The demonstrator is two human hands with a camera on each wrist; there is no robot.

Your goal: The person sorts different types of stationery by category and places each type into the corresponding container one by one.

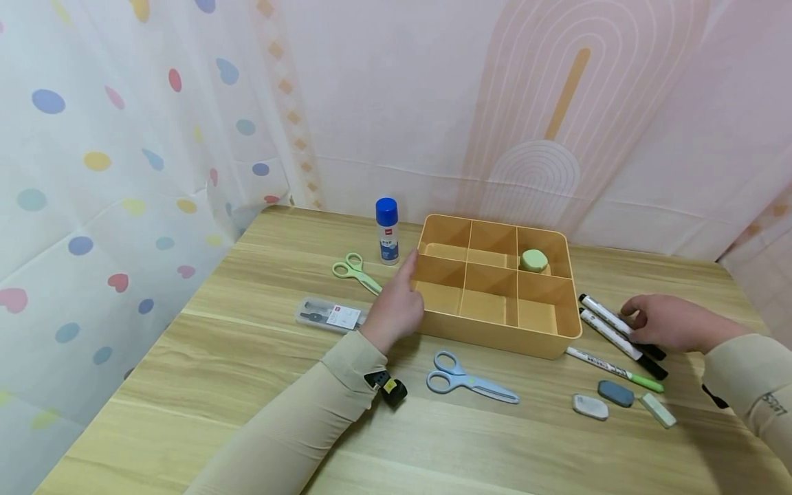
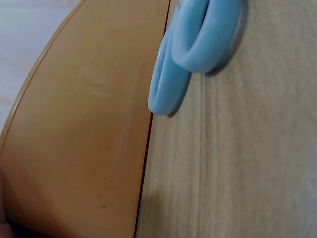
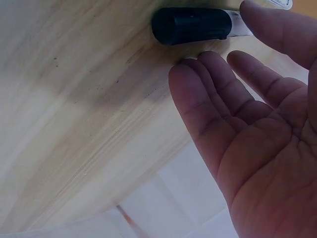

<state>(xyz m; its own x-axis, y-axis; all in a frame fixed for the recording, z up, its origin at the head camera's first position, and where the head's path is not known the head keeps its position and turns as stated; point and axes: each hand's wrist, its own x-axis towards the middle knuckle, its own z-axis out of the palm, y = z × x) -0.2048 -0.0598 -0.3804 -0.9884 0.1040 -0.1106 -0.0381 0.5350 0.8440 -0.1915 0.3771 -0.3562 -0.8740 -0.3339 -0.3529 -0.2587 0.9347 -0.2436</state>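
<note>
My left hand [image 1: 394, 309] rests against the left side of an orange six-compartment organizer box [image 1: 489, 335], index finger straight along its wall. Part of this hand's grip is hidden. At the right, my right hand [image 1: 674, 322] reaches over a black-capped white marker [image 1: 601, 311], with a second such marker [image 1: 609, 335] beside it. In the right wrist view the fingers [image 3: 193, 94] are loosely bent and apart from the black cap [image 3: 193, 26]; the thumb overlaps the barrel. A pale green round object [image 1: 533, 260] sits in the box's back right compartment.
Blue scissors [image 1: 460, 379] lie in front of the box. Left of it are green scissors [image 1: 355, 269], a glue bottle [image 1: 387, 234] and a clear case [image 1: 328, 315]. A green-capped marker [image 1: 612, 369] and erasers, blue [image 1: 615, 393], grey [image 1: 590, 407] and pale [image 1: 658, 410], lie front right.
</note>
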